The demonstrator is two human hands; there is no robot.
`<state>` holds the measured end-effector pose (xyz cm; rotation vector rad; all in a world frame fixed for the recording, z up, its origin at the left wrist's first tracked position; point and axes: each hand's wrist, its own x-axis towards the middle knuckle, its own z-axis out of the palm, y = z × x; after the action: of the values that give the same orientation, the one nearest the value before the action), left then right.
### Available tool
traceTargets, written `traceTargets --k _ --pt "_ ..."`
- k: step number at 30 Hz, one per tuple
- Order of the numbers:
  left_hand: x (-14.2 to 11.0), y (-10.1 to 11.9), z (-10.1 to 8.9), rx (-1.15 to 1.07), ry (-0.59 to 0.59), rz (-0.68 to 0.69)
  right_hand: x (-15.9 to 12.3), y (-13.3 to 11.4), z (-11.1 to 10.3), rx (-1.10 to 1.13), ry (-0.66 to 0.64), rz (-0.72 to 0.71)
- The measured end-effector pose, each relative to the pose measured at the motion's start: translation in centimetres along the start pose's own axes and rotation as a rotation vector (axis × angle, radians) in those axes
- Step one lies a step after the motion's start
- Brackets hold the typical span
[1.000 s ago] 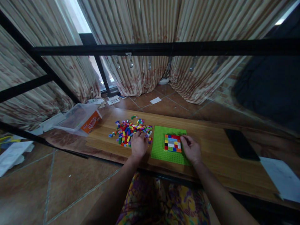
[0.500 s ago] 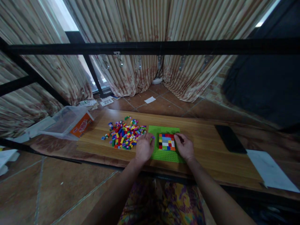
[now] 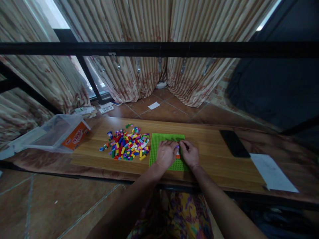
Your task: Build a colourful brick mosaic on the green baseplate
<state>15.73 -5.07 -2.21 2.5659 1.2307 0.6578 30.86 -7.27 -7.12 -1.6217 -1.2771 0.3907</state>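
A green baseplate [image 3: 155, 143] lies on the wooden table [image 3: 214, 159]. Both hands are over it and hide most of the flat patch of coloured bricks [image 3: 177, 156] built on it. My left hand [image 3: 166, 154] is curled, its fingertips pinching a small purple brick [image 3: 177, 146] above the patch. My right hand [image 3: 190, 154] sits right beside it with bent fingers pressed at the patch's far right edge; what they hold, if anything, is hidden. A pile of loose coloured bricks [image 3: 127, 143] lies left of the baseplate.
A clear plastic box [image 3: 56, 132] with an orange label stands at the table's left end. A black phone [image 3: 234, 143] and a white sheet [image 3: 272, 172] lie to the right. A black metal bar [image 3: 159, 49] crosses overhead. Curtains hang behind.
My left hand left the loose pile and moved right onto the baseplate with a small purple brick. It now covers the brick patch. My right hand stayed at the patch's edge.
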Motion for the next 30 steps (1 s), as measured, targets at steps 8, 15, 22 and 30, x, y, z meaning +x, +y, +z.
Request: traceTargets --k 8,15,22,30 --pt "0.2 -0.3 1.5 -0.021 0.074 0.034 0.0 0.0 -0.2 0.032 0.01 0.024" --pt "0.1 -0.8 2.1 -0.066 0.112 0.019 0.1 -0.1 -0.1 0.04 0.008 0.047" --pt "-0.2 -0.4 2.2 -0.019 0.097 -0.043 -0.1 0.0 0.0 0.049 -0.016 0.014" --pt "-0.1 0.2 2.1 -0.008 0.09 -0.061 0.0 0.5 0.2 0.074 -0.021 0.026"
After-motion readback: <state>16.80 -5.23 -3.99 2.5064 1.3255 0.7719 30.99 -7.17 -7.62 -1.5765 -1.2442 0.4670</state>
